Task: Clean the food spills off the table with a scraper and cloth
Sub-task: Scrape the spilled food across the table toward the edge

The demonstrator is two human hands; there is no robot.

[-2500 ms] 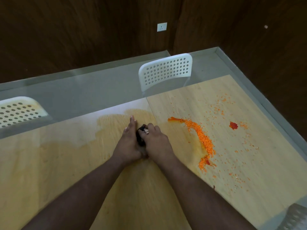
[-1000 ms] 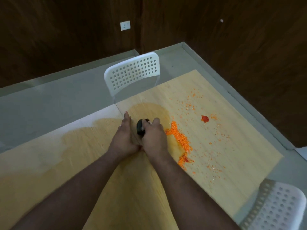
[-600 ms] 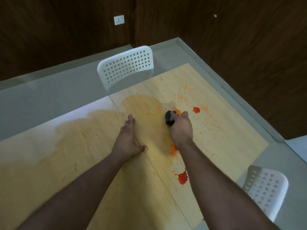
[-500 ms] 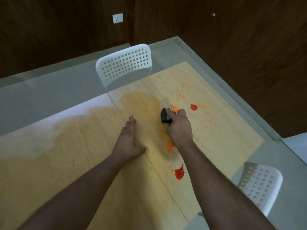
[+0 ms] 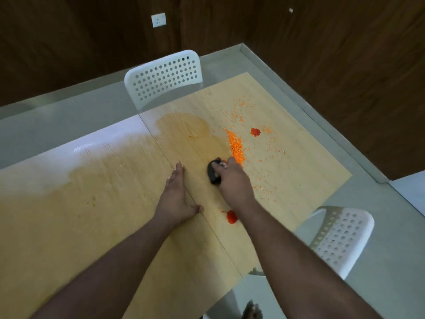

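Fingers of the right hand (image 5: 231,180) curl around the black scraper (image 5: 213,173) mid-frame; the left hand (image 5: 176,200) lies flat, fingers straight, on the table (image 5: 80,215). Scraping is in hand, and next likely calls for gathering the orange crumbs (image 5: 236,147) just above it.

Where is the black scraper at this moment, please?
In the head view, the scraper is centre-right on the table, gripped by the right hand, beside the orange crumb pile.

The right hand (image 5: 232,180) grips a black scraper (image 5: 213,172) beside orange crumbs (image 5: 236,147); the left hand (image 5: 176,199) presses flat on the table (image 5: 92,226).
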